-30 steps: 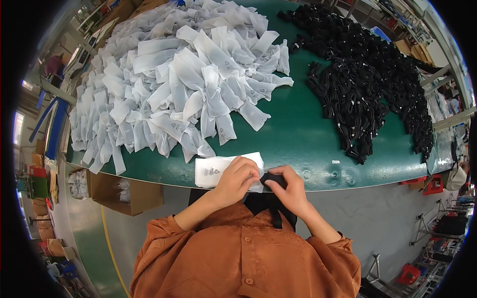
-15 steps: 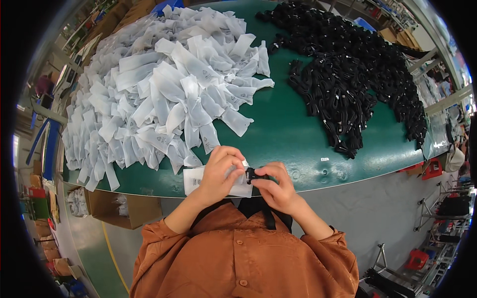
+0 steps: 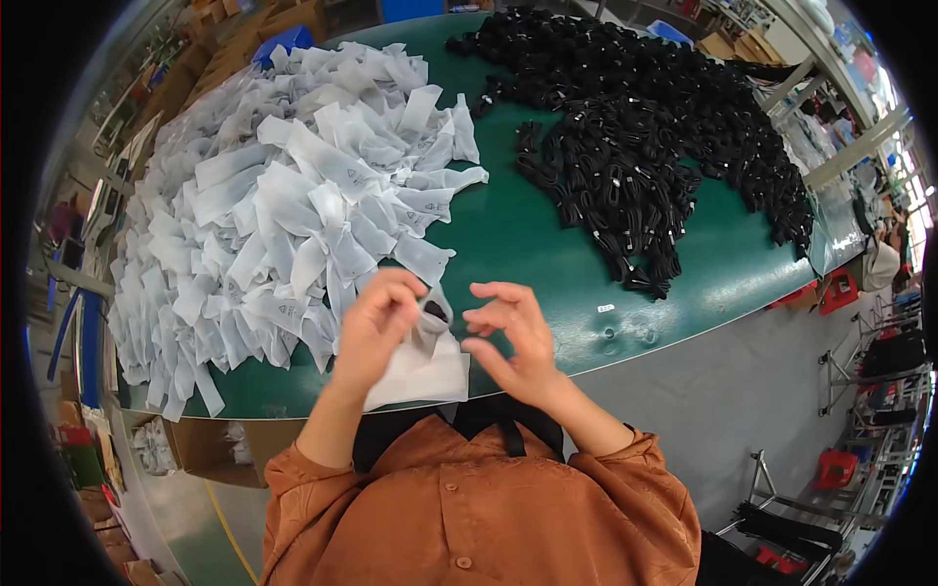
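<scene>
My left hand [image 3: 374, 327] pinches the edge of a small translucent white bag [image 3: 428, 337] near the table's front edge. A black bundled cable [image 3: 436, 311] shows at the bag's mouth, apparently inside it. Just right of the bag is my right hand [image 3: 515, 342], its fingers spread and holding nothing. Under the left hand lie flat white bags [image 3: 422, 379], perhaps a stack. To the left a large heap of filled white bags [image 3: 293, 205] covers the table. A heap of black bundled cables [image 3: 625, 186] with light connector tips lies at the far right.
The green table [image 3: 469, 234] has a curved front edge close to my body. A small white label [image 3: 605, 309] lies on it to the right. Below the left side stands an open cardboard box [image 3: 220, 451]. Blue bins [image 3: 283, 45] are at the back, metal racks [image 3: 772, 488] at the right.
The black bundled cable has gone from between my fingers into the bag's mouth. My right hand has let go and opened. The whole view has shifted slightly.
</scene>
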Demonstrator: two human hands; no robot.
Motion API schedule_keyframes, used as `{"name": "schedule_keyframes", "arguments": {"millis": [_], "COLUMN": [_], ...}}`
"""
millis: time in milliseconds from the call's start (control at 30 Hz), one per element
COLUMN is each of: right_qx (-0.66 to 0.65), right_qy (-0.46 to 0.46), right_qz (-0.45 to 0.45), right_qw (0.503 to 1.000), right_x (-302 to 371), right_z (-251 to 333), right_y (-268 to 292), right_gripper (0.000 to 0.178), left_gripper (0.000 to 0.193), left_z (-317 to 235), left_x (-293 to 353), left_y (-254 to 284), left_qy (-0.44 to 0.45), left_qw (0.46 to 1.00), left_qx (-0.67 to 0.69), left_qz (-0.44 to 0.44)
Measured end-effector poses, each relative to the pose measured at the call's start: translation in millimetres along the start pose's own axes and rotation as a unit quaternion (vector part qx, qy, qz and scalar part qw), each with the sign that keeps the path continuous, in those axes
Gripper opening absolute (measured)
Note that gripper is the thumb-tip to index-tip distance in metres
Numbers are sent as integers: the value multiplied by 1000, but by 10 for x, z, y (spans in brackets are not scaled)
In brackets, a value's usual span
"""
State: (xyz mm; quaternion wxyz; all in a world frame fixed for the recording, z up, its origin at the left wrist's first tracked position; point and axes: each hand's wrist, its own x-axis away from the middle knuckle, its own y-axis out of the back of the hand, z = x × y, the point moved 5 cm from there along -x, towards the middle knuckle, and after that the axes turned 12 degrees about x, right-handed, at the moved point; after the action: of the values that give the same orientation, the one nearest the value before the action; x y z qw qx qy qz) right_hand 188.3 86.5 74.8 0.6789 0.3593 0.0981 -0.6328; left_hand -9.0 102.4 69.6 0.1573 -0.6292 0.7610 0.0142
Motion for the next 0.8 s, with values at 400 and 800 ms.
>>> {"name": "schedule_keyframes", "arguments": {"millis": [400, 800], "right_qx": [620, 349], "right_qy": [-157, -77], "right_qz": [-44, 53], "right_qw": [768, 933], "right_x": [128, 326], "right_z": [-1304, -539], "right_y": [1104, 272], "right_gripper": [35, 30], "left_gripper": [29, 21], "left_z": [-21, 487], "left_x": [386, 726], "left_y": [215, -322], "left_qy": [-81, -55], "left_qw": [948, 931], "left_qx": [-307, -351], "left_qz": [-23, 81]}}
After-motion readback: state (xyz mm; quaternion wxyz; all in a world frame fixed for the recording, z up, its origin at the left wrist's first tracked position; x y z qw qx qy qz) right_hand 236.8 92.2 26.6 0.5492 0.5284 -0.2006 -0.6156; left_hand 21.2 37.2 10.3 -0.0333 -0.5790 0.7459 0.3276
